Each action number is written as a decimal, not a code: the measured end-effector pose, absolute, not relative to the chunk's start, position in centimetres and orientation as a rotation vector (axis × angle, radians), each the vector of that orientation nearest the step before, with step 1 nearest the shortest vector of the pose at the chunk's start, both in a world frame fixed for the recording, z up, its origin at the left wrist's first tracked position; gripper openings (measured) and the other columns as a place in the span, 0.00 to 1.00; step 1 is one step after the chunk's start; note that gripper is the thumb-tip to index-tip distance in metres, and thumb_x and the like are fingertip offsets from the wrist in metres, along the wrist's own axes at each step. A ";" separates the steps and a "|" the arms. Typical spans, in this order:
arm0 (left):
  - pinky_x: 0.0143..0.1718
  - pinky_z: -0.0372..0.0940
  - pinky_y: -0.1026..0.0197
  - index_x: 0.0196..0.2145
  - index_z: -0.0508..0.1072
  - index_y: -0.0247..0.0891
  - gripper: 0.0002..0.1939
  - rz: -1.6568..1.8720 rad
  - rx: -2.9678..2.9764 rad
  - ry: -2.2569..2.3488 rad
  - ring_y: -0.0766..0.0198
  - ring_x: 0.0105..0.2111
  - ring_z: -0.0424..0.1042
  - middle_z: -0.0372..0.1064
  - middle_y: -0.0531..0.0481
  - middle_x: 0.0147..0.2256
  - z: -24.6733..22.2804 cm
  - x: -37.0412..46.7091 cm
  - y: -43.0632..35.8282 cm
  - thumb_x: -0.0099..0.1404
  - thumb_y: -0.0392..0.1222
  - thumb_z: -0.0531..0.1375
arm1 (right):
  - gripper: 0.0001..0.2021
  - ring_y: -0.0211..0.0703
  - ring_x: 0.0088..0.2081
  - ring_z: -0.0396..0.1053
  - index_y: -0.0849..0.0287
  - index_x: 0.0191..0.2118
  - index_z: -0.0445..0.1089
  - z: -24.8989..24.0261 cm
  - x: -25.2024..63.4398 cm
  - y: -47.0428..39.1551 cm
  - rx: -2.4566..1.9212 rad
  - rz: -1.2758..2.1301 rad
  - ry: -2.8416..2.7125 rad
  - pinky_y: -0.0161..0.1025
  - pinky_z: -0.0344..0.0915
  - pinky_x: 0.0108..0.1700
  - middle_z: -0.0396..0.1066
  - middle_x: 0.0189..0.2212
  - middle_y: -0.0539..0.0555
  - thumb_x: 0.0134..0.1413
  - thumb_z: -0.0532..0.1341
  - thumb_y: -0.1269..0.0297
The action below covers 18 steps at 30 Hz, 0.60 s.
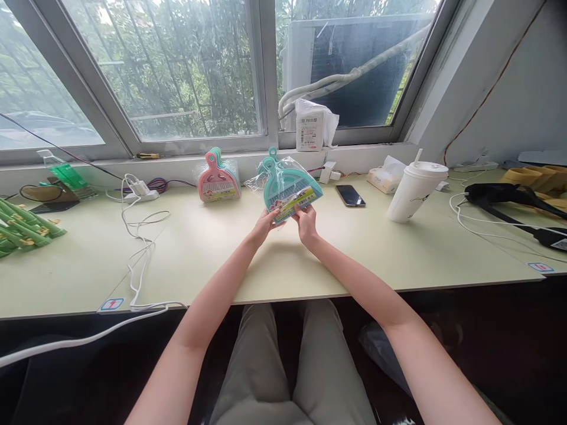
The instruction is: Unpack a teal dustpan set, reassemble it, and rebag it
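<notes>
Both my hands hold a teal mini dustpan-and-brush set (290,186) in a clear plastic bag, lifted a little above the pale desk (212,254). My left hand (264,226) grips its lower left edge. My right hand (305,225) pinches the lower right edge near the yellow label. A stack of similar pink and teal sets (218,178) leans against the window sill, off to the left behind the one I hold.
A phone (349,195), a tissue pack (387,175) and a white lidded cup (415,190) stand to the right. White cables (139,236) run across the left side. Green packaged items (24,227) lie far left, black and yellow items (522,189) far right.
</notes>
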<state>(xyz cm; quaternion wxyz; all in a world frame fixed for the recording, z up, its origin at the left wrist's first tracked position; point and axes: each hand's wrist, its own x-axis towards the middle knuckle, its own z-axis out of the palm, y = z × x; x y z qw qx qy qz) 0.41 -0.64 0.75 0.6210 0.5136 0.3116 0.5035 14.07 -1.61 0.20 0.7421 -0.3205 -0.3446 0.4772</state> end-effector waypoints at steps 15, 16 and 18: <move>0.46 0.70 0.46 0.52 0.66 0.37 0.24 1.090 1.314 0.722 0.54 0.36 0.79 0.72 0.39 0.50 0.9 0.5 -1.1 0.59 0.44 0.63 | 0.09 0.41 0.42 0.75 0.55 0.37 0.69 0.8 17.7 1.1 -0.754 1.075 -0.574 0.40 0.75 0.46 0.76 0.36 0.50 0.47 0.65 0.67; 0.46 0.70 0.46 0.52 0.65 0.37 0.24 1.076 1.324 0.723 0.54 0.35 0.79 0.72 0.39 0.50 1.0 0.6 -1.3 0.59 0.44 0.62 | 0.09 0.41 0.42 0.75 0.55 0.36 0.69 0.7 18.0 1.2 -0.766 1.073 -0.565 0.40 0.75 0.46 0.76 0.36 0.50 0.47 0.66 0.67; 0.45 0.71 0.46 0.53 0.65 0.39 0.24 1.048 1.348 0.727 0.54 0.35 0.79 0.72 0.40 0.50 1.0 0.8 -1.6 0.59 0.44 0.63 | 0.09 0.42 0.41 0.75 0.55 0.35 0.69 0.6 18.4 1.4 -0.796 1.064 -0.551 0.41 0.76 0.45 0.77 0.35 0.50 0.47 0.66 0.67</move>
